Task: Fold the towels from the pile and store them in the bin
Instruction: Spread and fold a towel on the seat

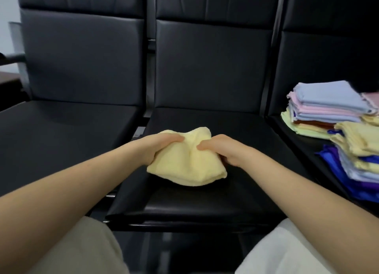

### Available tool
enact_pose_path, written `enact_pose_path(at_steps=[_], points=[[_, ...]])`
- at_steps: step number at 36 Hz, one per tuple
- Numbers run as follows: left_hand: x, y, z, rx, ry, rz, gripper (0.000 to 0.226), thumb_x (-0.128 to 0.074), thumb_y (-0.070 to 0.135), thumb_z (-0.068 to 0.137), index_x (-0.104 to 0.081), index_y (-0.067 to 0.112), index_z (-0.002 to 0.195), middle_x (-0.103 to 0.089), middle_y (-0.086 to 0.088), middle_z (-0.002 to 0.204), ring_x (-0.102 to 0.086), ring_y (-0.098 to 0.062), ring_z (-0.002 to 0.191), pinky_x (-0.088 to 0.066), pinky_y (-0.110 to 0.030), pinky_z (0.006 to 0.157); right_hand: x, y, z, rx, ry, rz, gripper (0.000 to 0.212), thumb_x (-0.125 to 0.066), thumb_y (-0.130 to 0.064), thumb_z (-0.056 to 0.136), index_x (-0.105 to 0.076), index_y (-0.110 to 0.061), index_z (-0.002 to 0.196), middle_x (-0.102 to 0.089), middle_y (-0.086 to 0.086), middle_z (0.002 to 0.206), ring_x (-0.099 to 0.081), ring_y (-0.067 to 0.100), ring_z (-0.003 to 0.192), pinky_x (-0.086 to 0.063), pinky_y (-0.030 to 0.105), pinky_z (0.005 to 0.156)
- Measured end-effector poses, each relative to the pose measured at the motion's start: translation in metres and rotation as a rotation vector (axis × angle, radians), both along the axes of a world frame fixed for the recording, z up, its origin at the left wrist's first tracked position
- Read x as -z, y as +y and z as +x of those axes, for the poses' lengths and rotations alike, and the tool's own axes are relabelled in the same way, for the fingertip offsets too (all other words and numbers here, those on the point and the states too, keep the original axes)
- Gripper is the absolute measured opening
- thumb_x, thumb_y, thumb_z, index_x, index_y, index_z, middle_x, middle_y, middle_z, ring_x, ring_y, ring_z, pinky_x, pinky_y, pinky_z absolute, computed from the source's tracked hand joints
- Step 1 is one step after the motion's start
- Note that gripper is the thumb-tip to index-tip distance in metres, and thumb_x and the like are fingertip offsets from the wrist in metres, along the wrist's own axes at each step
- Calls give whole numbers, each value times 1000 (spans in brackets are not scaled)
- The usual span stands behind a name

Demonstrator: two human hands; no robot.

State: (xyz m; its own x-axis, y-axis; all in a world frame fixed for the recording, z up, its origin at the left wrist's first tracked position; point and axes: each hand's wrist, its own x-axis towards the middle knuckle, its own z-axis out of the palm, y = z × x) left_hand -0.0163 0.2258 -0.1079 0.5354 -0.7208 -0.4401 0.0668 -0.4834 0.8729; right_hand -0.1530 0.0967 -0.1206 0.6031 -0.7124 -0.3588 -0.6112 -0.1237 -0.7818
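While both forearms reach forward over pale trouser knees, the left hand and right hand each grip a yellow towel, fingers curled over its upper fold and thumbs tucked beneath. It lies bunched on the middle seat of a row of black chairs. On the right seat, well apart, rests the pile of blue, pink, yellow and purple towels. Behind stand black backrests.
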Motion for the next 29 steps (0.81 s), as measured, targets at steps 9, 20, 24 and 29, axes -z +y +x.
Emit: enact_pose_path(at_steps=[9,20,24,29], points=[[-24,-55,-74,52,-29,-366,25,-48,28,95,-56,15,115,-63,-7,106,-62,-24,99,-51,-45,94,-17,-6,-63,391,-284,85,34,-62,-25,85,-59,-9,115,-69,10,101,-66,25,93,-54,34,77],[-84,-132,-206,386,18,-634,30,-47,27,97,-47,27,127,-60,0,116,-59,-18,103,-49,-36,88,-115,-82,-236,708,-486,-248,33,-74,-33,84,-63,-10,104,-69,6,110,-66,20,92,-50,33,83],[-108,-173,-252,454,-18,-588,70,-63,53,69,-46,23,130,-52,-4,129,-54,-25,115,-50,-44,96,-153,-98,-295,721,-372,-518,48,-71,-43,82,-60,-15,120,-64,2,111,-61,20,99,-50,36,87],[-98,-212,-303,557,-139,-525,41,-54,29,95,-48,15,133,-56,-6,127,-54,-26,118,-48,-38,98,-132,-133,-360,696,-23,-659,37,-60,-39,93,-59,-15,121,-62,8,120,-55,20,98,-39,30,73]])
